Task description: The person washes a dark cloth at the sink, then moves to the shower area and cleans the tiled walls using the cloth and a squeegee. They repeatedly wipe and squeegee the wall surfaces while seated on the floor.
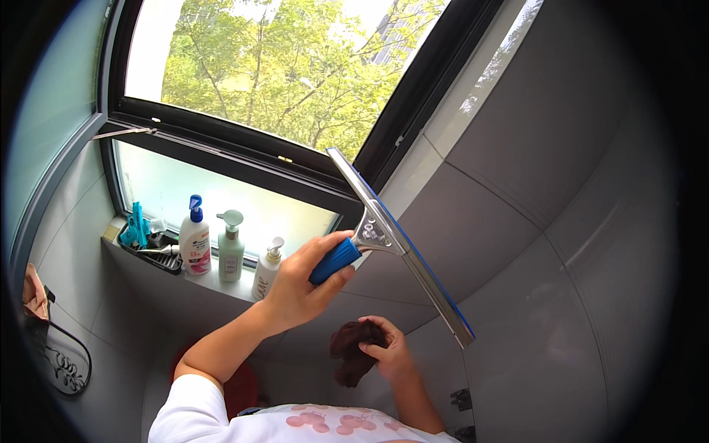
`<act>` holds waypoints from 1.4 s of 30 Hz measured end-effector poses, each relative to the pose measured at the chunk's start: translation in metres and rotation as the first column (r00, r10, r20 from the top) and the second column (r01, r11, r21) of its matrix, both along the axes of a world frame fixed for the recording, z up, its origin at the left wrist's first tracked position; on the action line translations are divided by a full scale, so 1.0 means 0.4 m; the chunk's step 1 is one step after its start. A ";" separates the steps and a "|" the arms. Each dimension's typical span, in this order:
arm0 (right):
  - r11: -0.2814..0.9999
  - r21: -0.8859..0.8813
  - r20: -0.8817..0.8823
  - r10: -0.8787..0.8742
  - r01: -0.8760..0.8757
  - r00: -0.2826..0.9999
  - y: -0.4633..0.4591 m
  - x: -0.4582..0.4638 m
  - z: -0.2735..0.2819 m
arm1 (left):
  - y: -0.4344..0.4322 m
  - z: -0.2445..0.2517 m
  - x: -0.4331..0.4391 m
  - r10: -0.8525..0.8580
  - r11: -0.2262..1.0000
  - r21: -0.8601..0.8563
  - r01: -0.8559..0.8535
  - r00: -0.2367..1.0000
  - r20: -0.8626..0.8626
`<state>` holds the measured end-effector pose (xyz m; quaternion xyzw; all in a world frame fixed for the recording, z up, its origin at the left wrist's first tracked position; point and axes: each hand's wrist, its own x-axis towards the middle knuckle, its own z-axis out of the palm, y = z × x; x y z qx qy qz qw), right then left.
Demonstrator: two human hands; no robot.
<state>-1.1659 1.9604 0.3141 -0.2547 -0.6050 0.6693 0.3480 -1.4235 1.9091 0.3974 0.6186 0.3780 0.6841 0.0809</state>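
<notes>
A window squeegee (378,231) with a blue handle and a metal channel is raised in my left hand (296,285). Its long blade slants from the lower window frame (310,169) down to the right, in front of the grey tiled wall; whether it touches either cannot be told. Lower down, close to my body, my right hand (397,354) grips a bunched dark brown cloth (354,354). Just behind my left wrist stands a white pump bottle (267,274), partly hidden by that hand.
On the ledge (238,289) stand a green pump bottle (230,255), a white bottle with blue pump (195,249) and a black tray (176,269) with teal items. A frosted glass panel (55,105) rises left. A black cord (83,338) hangs below; a red tub (241,387) sits under my arm.
</notes>
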 end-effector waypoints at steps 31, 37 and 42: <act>0.791 -0.124 -0.092 -0.610 0.599 0.787 -0.107 0.272 -0.038 | 0.384 1.325 0.003 -0.313 0.786 0.526 0.326 0.943 -0.117; 0.800 -0.162 -0.139 -0.598 0.578 0.789 -0.062 0.273 -0.041 | 0.378 1.281 0.046 -0.172 0.841 0.517 0.162 0.985 -0.029; 0.814 -0.198 -0.150 -0.576 0.546 0.804 -0.034 0.274 -0.051 | 0.378 1.263 0.053 -0.160 0.851 0.503 0.152 0.987 -0.027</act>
